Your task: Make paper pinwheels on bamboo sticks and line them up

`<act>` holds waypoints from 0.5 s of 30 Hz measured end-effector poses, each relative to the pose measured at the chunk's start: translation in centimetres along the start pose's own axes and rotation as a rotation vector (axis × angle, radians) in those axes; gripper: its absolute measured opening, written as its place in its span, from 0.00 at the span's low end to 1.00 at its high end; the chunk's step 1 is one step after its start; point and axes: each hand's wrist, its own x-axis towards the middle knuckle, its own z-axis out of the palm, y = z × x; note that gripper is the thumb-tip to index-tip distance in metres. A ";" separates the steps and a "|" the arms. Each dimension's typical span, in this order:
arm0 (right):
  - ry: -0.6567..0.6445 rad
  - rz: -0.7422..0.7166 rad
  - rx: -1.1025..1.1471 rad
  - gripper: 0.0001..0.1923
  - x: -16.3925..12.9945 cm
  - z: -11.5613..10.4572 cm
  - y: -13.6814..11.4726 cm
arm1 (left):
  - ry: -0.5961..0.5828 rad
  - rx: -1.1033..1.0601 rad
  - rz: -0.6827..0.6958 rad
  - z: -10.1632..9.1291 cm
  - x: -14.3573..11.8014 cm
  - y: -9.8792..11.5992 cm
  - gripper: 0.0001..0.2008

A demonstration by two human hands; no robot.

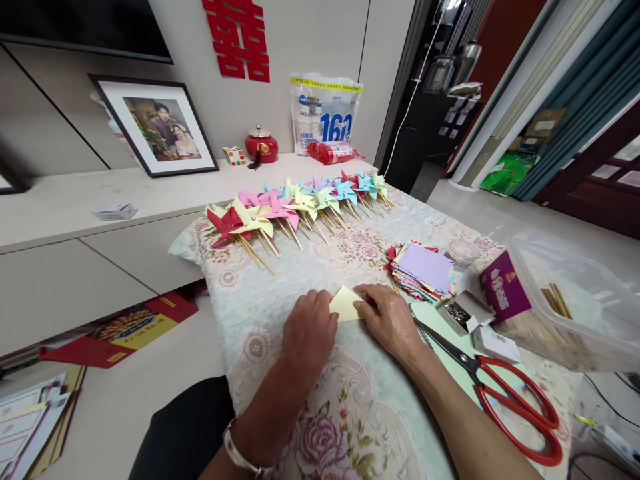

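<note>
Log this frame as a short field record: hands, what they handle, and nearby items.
left hand: pressing flat on the yellow paper
right hand: fingers pinning the paper's right edge
surface: floral tablecloth
finished items: row of pinwheels along the far edge
supplies: stack of coloured paper squares, red scissors, clear plastic box holding sticks

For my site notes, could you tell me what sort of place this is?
Probably a home living room: a framed portrait leans on a low cabinet, and paper pinwheels lie on a floral-clothed table.
</note>
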 end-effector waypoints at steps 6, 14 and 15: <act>-0.009 0.009 -0.023 0.17 0.0 0.0 0.0 | 0.083 0.023 0.034 0.2 -0.5 0.3 0.13; -0.041 0.009 -0.049 0.16 0.1 -0.3 -0.3 | 0.343 0.204 0.284 1.9 -1.2 -0.3 0.24; -0.042 0.007 -0.054 0.16 0.1 -0.4 -0.4 | 0.349 0.214 0.298 2.0 -1.4 -0.2 0.25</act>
